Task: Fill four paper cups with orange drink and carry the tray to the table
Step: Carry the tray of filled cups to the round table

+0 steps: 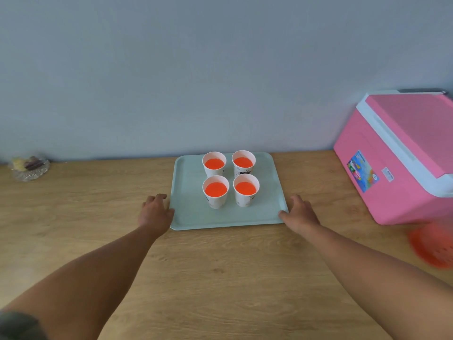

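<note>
Four paper cups stand upright in a two-by-two block on one pale green tray (pixel 186 182): the far left cup (pixel 214 165), the far right cup (pixel 243 163), the near left cup (pixel 216 191) and the near right cup (pixel 245 190), each holding orange drink close to its rim. The cups sit toward the far half of the tray, near one another but apart, and the prints on their sides are too small to read. The tray lies flat on the wooden worktop (pixel 220 278), its far edge near the grey-blue wall (pixel 196 69). Two hands are at it, one on each short side. The left hand (pixel 156 211) has its fingers loosely curled against the left rim with the thumb on the rim's top; the right hand (pixel 299 212) does the same at the right rim, thumb on the near right corner. Whether the fingers reach under the tray cannot be told, since the rim hides them. One pink cooler box (pixel 392 155) with a white band stands on the right, cut off by the frame edge, its label unreadable. Below it one orange perforated basket (pixel 434 246) is blurred and partly out of view. One glass dish (pixel 30 166) of wrapped sweets sits at the far left, blurred. Bare worktop lies open on both sides of the tray and all along the near side.
</note>
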`<action>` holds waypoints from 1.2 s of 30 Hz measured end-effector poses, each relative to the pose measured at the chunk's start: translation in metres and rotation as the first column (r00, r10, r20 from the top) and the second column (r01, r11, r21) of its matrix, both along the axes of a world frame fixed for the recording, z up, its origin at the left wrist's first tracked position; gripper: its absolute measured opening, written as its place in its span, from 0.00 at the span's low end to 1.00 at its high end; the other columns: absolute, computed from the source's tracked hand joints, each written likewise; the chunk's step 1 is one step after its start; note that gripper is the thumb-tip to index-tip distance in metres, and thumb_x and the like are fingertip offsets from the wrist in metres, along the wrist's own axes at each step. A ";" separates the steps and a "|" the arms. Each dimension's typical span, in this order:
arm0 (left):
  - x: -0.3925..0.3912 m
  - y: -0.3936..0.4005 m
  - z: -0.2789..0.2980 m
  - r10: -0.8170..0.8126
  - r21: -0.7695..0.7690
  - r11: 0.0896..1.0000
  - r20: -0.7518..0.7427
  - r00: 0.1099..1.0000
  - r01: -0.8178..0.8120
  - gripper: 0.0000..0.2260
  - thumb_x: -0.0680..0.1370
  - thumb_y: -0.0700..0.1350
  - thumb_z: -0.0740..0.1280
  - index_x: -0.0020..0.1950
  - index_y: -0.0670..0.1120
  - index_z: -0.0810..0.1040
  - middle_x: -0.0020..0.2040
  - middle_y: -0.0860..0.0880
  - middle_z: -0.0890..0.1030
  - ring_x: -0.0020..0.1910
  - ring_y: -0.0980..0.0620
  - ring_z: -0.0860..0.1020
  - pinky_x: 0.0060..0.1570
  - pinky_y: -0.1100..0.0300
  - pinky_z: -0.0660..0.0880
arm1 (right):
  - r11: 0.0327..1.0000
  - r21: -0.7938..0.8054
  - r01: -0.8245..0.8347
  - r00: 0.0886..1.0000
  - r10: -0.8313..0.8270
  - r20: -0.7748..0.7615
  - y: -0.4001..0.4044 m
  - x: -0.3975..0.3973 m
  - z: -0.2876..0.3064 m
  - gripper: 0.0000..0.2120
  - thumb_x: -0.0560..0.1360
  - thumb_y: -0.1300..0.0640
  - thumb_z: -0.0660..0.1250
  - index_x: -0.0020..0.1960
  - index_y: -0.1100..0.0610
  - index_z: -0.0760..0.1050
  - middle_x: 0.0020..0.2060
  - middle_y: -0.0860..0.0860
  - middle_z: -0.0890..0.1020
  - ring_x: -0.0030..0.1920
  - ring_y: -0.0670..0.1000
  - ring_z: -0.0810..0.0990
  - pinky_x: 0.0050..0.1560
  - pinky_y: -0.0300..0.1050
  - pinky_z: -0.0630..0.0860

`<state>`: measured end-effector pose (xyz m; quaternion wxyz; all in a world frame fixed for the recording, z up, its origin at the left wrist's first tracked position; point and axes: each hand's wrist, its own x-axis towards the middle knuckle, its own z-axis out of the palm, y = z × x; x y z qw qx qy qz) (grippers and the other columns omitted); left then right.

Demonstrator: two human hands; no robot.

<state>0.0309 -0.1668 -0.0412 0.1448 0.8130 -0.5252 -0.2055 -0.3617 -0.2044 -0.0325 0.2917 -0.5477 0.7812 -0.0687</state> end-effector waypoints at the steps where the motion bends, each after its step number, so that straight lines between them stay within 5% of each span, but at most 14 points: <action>1: 0.000 0.000 -0.001 0.013 0.006 1.000 -0.037 0.999 -0.013 0.24 0.77 0.46 0.69 0.72 0.43 0.72 0.65 0.40 0.75 0.64 0.39 0.74 0.63 0.44 0.74 | 1.000 0.003 -0.010 1.000 0.010 0.021 -0.001 0.000 -0.001 0.30 0.78 0.49 0.69 0.77 0.50 0.65 0.68 0.56 0.73 0.61 0.59 0.79 0.49 0.50 0.76; 6: -0.004 -0.002 -0.001 0.019 0.039 0.999 -0.130 0.991 -0.014 0.21 0.77 0.41 0.68 0.70 0.41 0.75 0.58 0.42 0.81 0.59 0.41 0.77 0.59 0.48 0.75 | 0.997 -0.030 -0.074 0.992 0.077 0.098 -0.005 -0.001 -0.005 0.24 0.78 0.55 0.69 0.74 0.50 0.72 0.64 0.53 0.82 0.50 0.54 0.79 0.41 0.44 0.73; 9: -0.009 0.000 0.001 0.029 0.046 0.999 -0.158 0.987 -0.022 0.21 0.78 0.39 0.67 0.71 0.41 0.74 0.56 0.41 0.82 0.56 0.40 0.78 0.57 0.49 0.75 | 0.998 0.003 -0.061 0.987 0.060 0.151 -0.008 -0.003 -0.003 0.30 0.77 0.57 0.71 0.78 0.47 0.69 0.64 0.53 0.82 0.51 0.55 0.82 0.45 0.49 0.83; 14: -0.011 0.008 -0.001 0.050 0.072 0.997 -0.182 0.982 -0.037 0.22 0.79 0.39 0.66 0.73 0.45 0.71 0.56 0.40 0.82 0.55 0.39 0.79 0.53 0.49 0.78 | 0.984 0.116 -0.136 0.975 0.112 0.193 -0.007 -0.010 0.000 0.38 0.77 0.60 0.72 0.81 0.40 0.64 0.60 0.51 0.83 0.35 0.54 0.83 0.32 0.45 0.81; 19: -0.008 0.021 0.009 0.032 0.183 0.983 -0.269 0.963 0.019 0.29 0.78 0.37 0.66 0.78 0.50 0.65 0.57 0.37 0.79 0.43 0.41 0.79 0.38 0.51 0.80 | 0.955 0.236 -0.178 0.950 0.105 0.294 -0.004 -0.023 0.000 0.47 0.75 0.66 0.73 0.82 0.35 0.56 0.51 0.59 0.85 0.31 0.52 0.77 0.32 0.46 0.78; 26: -0.015 0.053 0.024 0.067 0.316 0.946 -0.402 0.913 0.070 0.37 0.77 0.31 0.69 0.80 0.54 0.59 0.40 0.43 0.78 0.33 0.47 0.80 0.33 0.56 0.79 | 0.908 0.317 -0.275 0.922 0.155 0.355 0.015 -0.042 0.005 0.53 0.76 0.69 0.73 0.82 0.31 0.47 0.46 0.58 0.82 0.27 0.49 0.73 0.27 0.44 0.74; 36: -0.018 0.098 0.027 0.125 0.360 0.929 -0.514 0.848 0.081 0.41 0.76 0.30 0.70 0.80 0.59 0.58 0.43 0.41 0.80 0.35 0.46 0.80 0.33 0.56 0.80 | 0.917 0.292 -0.273 0.899 0.135 0.417 0.072 -0.059 0.007 0.52 0.76 0.70 0.73 0.83 0.31 0.49 0.38 0.55 0.79 0.27 0.48 0.73 0.25 0.42 0.73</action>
